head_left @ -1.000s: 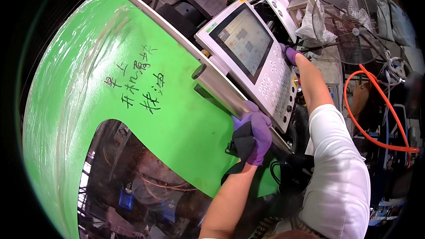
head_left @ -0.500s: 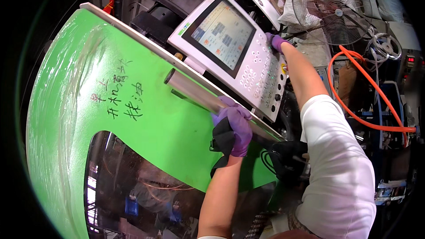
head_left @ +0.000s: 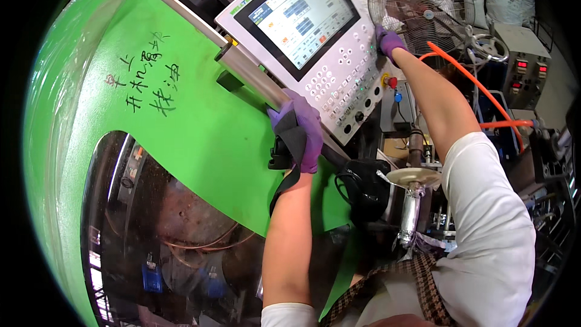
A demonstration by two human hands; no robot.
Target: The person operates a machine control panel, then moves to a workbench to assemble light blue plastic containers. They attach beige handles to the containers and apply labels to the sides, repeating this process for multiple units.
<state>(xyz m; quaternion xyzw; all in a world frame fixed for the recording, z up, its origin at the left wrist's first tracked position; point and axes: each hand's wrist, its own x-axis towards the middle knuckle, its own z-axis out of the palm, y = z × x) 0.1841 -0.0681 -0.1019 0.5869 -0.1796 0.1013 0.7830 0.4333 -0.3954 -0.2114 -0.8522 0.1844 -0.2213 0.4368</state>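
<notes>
Gloved hands — left hand point(head_left: 298, 128) on door handle point(head_left: 257, 82), right hand point(head_left: 389, 42) at control panel point(head_left: 315, 36)

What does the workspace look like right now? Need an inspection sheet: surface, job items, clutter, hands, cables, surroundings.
Surface: green machine guard door with a dirty window; handwriting on the paint.
Job's things: grey bar handle along the door's edge; white control panel with lit screen and keypad.
Clutter: dark strap hanging at the left hand; black bag-like item below the panel.
Hands: left hand, purple glove, wrapped round the bar handle; right hand, purple glove, at the panel's right edge.
Cables: orange hose looping behind the right arm.
Surroundings: pedestal fan, grey control box, sacks at the back.
</notes>
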